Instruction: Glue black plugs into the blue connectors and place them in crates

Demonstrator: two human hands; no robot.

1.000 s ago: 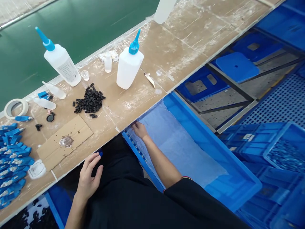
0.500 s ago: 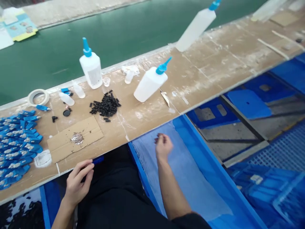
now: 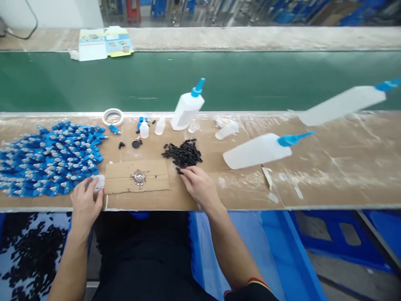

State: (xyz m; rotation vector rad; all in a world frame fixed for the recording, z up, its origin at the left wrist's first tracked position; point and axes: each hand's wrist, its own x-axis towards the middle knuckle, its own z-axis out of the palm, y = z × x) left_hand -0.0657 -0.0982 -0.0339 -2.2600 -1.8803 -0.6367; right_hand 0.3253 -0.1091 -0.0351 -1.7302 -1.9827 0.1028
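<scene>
My right hand (image 3: 200, 187) is at the near edge of a heap of small black plastic pieces (image 3: 184, 154). Its thumb and fingers pinch one small black piece (image 3: 179, 170). My left hand (image 3: 85, 200) rests at the right end of a spread of blue parts with whitish tips (image 3: 50, 161). Its fingers are bent and somewhat apart beside a white patch (image 3: 99, 182) on the table; I see nothing held in them. Between my hands lies a cardboard piece (image 3: 153, 179) bearing a shiny blob (image 3: 138, 177) ringed by dark specks.
White bottles with blue nozzles stand behind the heap (image 3: 187, 109) and to the right (image 3: 258, 151). A tape roll (image 3: 113, 117), two small bottles (image 3: 144, 129) and a black round cap (image 3: 135, 144) are farther back. A blue bin (image 3: 278, 234) is below the table edge.
My view has swung left and levelled. My right hand has gone from above the blue bin to the black heap. My left hand has risen from the table edge to the blue parts.
</scene>
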